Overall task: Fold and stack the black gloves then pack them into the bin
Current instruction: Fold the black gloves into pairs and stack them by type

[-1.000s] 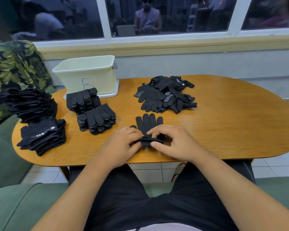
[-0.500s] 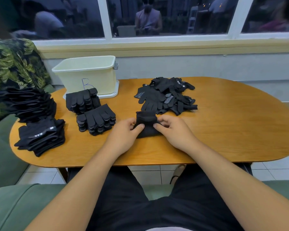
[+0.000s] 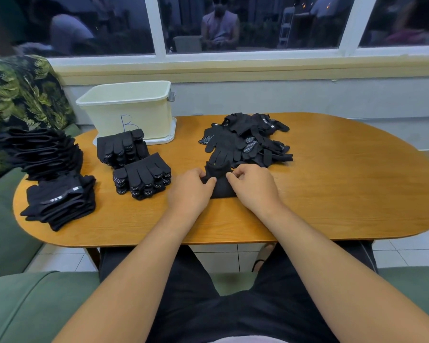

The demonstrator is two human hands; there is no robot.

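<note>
A folded black glove (image 3: pixel 221 184) lies on the wooden table (image 3: pixel 332 184) in front of me. My left hand (image 3: pixel 191 191) pinches its left edge and my right hand (image 3: pixel 254 185) pinches its right edge. Just behind it sits a loose heap of unfolded black gloves (image 3: pixel 245 142). Two stacks of folded gloves (image 3: pixel 141 177) (image 3: pixel 120 148) stand to the left. The cream bin (image 3: pixel 128 110), marked with a letter B, stands at the back left on a white lid.
At the table's left end lie two larger piles of black gloves (image 3: pixel 60 201) (image 3: pixel 42 153). A green sofa (image 3: pixel 8 233) and a leaf-print cushion (image 3: pixel 22 95) are at the left. A window ledge runs behind the table.
The glove's cuff end was folded up over the fingers, so the fingers no longer show. Both hands moved away from me with the fold and now hold the folded glove's sides.
</note>
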